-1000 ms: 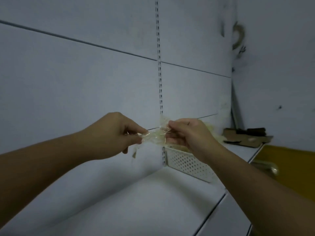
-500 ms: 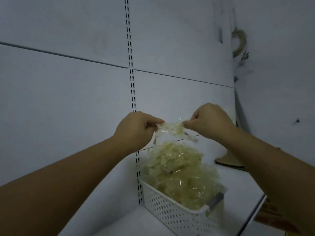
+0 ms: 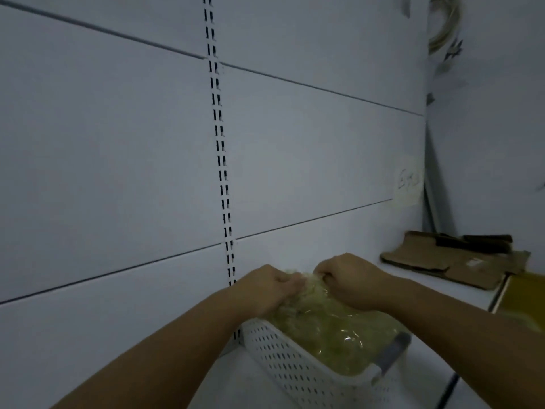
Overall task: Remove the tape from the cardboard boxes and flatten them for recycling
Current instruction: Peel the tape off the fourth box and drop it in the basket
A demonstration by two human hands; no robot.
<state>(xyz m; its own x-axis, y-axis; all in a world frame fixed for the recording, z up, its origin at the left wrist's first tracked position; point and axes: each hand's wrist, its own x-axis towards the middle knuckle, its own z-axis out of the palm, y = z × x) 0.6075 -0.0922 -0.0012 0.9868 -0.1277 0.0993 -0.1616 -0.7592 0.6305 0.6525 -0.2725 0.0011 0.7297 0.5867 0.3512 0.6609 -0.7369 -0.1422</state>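
A white perforated basket [image 3: 298,367] stands on the white shelf against the back panel, heaped with a yellowish wad of crumpled clear tape [image 3: 339,329]. Both hands are down on top of that heap. My left hand [image 3: 262,290] and my right hand [image 3: 351,278] have curled fingers dug into the top of the tape pile, close together; the strip they hold merges with the pile. Flattened brown cardboard [image 3: 460,261] lies on the shelf at the far right.
The white shelf [image 3: 236,379] runs to the right along a slotted white back panel [image 3: 218,143]. The basket has a grey handle [image 3: 392,352] on its near end. A yellow surface [image 3: 522,293] lies beyond the shelf's right edge.
Both hands dropped from mid-air, where they pinched a tape strip between them, onto the tape heap in the basket. The view swung so the cardboard at right shows again.
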